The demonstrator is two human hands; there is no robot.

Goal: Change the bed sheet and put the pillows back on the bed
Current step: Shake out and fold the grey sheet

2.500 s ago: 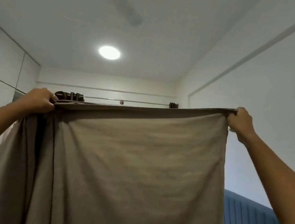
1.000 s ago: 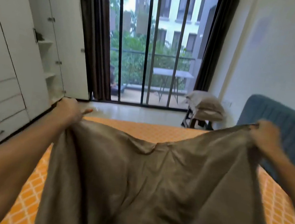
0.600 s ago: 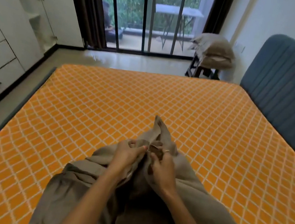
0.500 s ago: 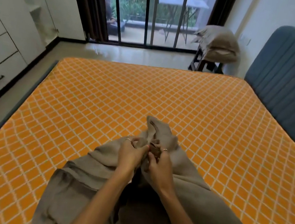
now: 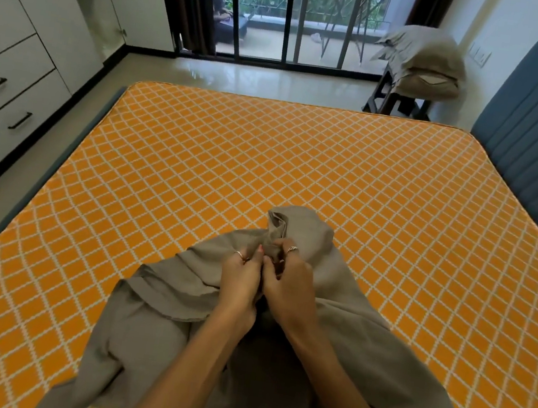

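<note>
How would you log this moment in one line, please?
hands: left hand, right hand grip bed sheet | mattress bare

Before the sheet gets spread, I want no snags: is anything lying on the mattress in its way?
Nothing visible does. The orange mattress is bare beyond the taupe sheet bunched in the left hand and right hand. The pillows sit stacked on a stool off the bed.
</note>
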